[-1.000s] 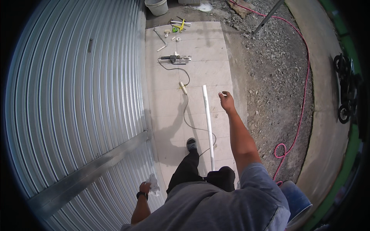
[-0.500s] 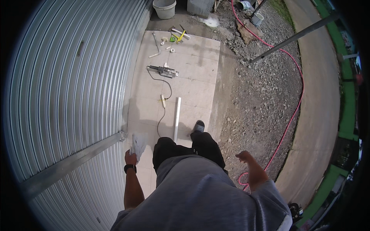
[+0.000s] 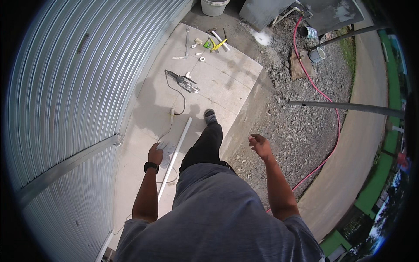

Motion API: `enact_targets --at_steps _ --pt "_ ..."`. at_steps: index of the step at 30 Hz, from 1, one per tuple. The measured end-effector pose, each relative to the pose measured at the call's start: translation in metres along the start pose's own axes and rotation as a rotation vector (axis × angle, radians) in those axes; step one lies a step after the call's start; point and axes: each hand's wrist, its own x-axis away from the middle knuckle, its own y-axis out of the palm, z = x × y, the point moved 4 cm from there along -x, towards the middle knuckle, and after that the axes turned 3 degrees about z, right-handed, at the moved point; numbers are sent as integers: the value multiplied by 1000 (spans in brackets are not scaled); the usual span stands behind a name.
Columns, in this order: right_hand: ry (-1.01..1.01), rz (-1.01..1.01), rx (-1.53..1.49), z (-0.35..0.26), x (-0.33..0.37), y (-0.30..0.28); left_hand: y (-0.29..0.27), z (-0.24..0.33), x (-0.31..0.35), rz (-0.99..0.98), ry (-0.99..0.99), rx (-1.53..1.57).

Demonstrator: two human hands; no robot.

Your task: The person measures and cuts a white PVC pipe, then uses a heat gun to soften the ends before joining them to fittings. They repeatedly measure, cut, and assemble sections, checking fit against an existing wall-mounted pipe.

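Our left hand [image 3: 155, 153] is gripping a pale sheet [image 3: 167, 153] left of the pipe [image 3: 176, 156]; our right hand [image 3: 261, 147] is hanging loosely curled.

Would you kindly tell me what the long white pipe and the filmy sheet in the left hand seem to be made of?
The long white pipe: probably rigid plastic, smooth, as it looks straight and evenly white.
The filmy sheet in the left hand: likely thin plastic, crinkled, since it looks translucent.

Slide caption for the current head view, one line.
Left hand gripping crumpled whitish material, right hand apart, long white pipe on the pale tiles below.
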Motion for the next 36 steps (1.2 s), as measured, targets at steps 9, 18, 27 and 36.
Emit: enact_targets --at_steps 9,18,27,36 --pt "-330 -475 -175 -229 -123 98 134 338 -49 -540 288 806" --pt "-463 -446 498 -252 -263 50 177 344 -76 -24 62 110" --pt "-456 -472 1151 -275 -472 -54 362 402 -68 -780 269 -390" --pt "-466 -382 1211 -300 -534 -49 330 435 22 -799 243 63"
